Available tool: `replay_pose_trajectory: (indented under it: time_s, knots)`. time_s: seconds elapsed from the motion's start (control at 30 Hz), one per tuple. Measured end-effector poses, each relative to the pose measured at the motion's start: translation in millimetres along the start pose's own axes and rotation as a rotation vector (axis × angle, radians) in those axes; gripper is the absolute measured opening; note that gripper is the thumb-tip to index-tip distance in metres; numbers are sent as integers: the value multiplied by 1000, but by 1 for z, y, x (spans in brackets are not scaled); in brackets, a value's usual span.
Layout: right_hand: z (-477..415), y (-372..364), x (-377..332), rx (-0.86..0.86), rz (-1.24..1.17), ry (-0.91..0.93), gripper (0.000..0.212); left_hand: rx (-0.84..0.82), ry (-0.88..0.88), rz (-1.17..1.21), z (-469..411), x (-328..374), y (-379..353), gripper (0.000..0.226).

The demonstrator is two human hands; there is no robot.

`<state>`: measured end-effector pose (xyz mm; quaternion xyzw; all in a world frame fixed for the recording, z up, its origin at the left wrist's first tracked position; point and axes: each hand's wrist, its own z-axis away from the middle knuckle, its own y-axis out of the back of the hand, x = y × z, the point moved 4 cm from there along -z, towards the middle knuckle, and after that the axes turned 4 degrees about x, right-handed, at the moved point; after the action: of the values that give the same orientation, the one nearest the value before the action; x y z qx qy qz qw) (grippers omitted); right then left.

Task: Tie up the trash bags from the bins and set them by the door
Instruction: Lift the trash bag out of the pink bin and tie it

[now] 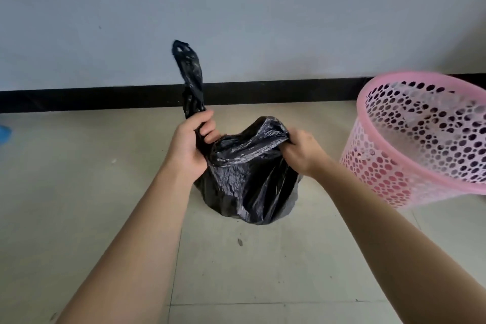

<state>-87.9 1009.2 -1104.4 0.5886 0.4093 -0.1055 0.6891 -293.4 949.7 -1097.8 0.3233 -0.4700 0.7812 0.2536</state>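
Note:
A black trash bag (247, 181) sits on the tiled floor in front of me, bulging at the bottom. My left hand (190, 142) grips one gathered handle of the bag; that twisted strip sticks up above my fist against the wall. My right hand (302, 150) grips the other bunched side of the bag's top, fingers curled into the plastic. The two held parts are apart, with the bag's mouth stretched between them.
A pink perforated plastic bin (420, 139) stands to the right of the bag, with no liner visible inside. A grey wall with a black skirting board (105, 98) runs close behind. Something blue (4, 134) shows at the left edge.

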Motion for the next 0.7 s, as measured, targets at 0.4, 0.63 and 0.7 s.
replay_pose_trajectory:
  time_s: [0.4, 0.63, 0.7]
  knots:
    - [-2, -15, 0, -126, 232, -92, 29, -233, -50, -787, 12, -29, 0, 43]
    - [5, -31, 7, -167, 310, 29, 32, -127, 249, -435, 7, -42, -3, 48]
    - [5, -29, 13, -215, 178, -24, 43, -185, 267, -314, 9, -44, -6, 52]
